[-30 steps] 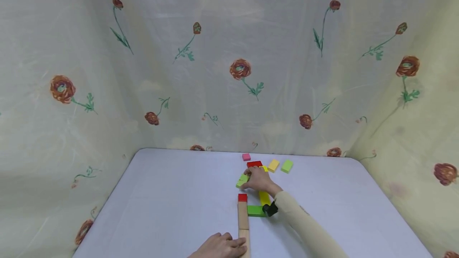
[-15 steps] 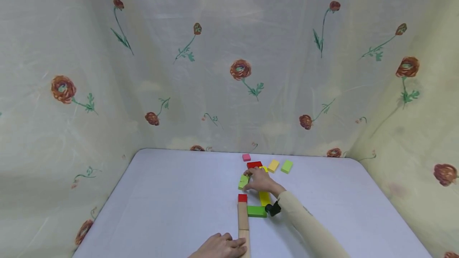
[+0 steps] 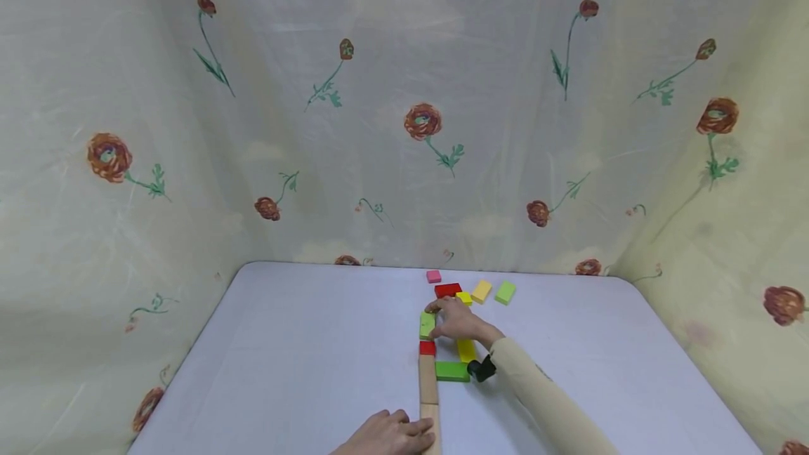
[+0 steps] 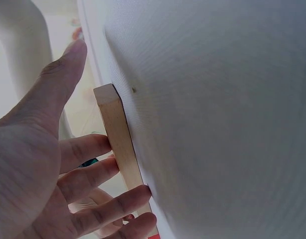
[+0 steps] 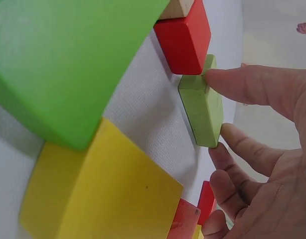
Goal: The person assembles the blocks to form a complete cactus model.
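Note:
Between thumb and fingertips, my right hand (image 3: 454, 320) pinches a light green block (image 3: 427, 325) at its two ends. In the right wrist view that light green block (image 5: 204, 107) lies just beyond a small red block (image 5: 185, 42), in line with it. The red block caps a row of plain wooden blocks (image 3: 428, 380) running toward me. My left hand (image 3: 392, 434) rests its fingers against the nearer wooden block (image 4: 119, 134), thumb held away from it. A green block (image 3: 451, 371) joins the row's right side, and a yellow block (image 3: 467, 351) extends from it under my right wrist.
Beyond my right hand lie a dark red block (image 3: 448, 290), a small yellow block (image 3: 464, 298), a pink block (image 3: 433, 277), a pale orange block (image 3: 482, 291) and another light green block (image 3: 505, 293). A flowered curtain (image 3: 379, 160) surrounds the white table (image 3: 303, 350).
My right hand has turned the light green block from slanted to straight and drawn it nearer, up to the red block. The left hand has stayed in place.

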Demonstrator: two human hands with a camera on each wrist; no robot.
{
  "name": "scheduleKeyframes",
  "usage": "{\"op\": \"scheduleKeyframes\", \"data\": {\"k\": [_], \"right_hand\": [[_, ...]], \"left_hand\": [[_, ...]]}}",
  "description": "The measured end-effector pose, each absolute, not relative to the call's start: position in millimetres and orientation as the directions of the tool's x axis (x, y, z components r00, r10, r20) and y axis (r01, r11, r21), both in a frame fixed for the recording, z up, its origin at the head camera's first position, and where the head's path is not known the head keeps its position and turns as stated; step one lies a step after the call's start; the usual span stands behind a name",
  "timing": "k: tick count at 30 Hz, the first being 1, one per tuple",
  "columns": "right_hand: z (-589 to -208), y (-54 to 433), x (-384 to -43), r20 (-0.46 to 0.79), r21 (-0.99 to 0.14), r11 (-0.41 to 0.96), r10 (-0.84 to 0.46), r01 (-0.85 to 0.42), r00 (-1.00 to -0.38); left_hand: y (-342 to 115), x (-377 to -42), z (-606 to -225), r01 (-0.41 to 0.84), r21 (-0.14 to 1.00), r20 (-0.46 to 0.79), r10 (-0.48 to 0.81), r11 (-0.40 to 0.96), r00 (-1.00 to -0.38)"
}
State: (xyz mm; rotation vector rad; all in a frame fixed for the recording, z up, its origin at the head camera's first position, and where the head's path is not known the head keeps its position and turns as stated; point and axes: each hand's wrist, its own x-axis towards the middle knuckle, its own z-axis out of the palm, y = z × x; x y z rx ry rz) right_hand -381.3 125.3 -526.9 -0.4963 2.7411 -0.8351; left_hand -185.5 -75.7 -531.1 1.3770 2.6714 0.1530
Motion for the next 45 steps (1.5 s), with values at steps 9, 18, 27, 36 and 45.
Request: {"op": "scheduleKeyframes", "data": {"k": [9,18,27,36,45], "right_hand": [[-524.4,126.4,-380.8,-0.136,-0.6,0.761,-0.402,-0.248,-0.905],[-524.4,126.2,-379.3,-0.137,-0.613,0.748,-0.42,-0.256,-0.897],[-527.0,125.9,-380.4,-0.15,-0.61,0.751,-0.424,-0.254,-0.893],[-523.2,127.1,-380.0,-0.127,-0.636,0.729,-0.423,-0.253,-0.897],[-508.3,148.3,-391.8,-0.034,-0.756,0.626,-0.325,-0.188,-0.945]], "left_hand": [[-76.0,-185.3,-531.0,0.803,0.147,-0.077,0.816,0.577,-0.572],[-75.4,-184.7,-530.8,0.807,0.128,-0.067,0.817,0.576,-0.572],[-74.7,-184.8,-531.5,0.811,0.134,-0.055,0.821,0.57,-0.568],[-74.2,-185.5,-530.7,0.807,0.132,-0.074,0.818,0.575,-0.571],[-73.6,-185.8,-532.0,0.801,0.149,-0.058,0.813,0.58,-0.579]]}}
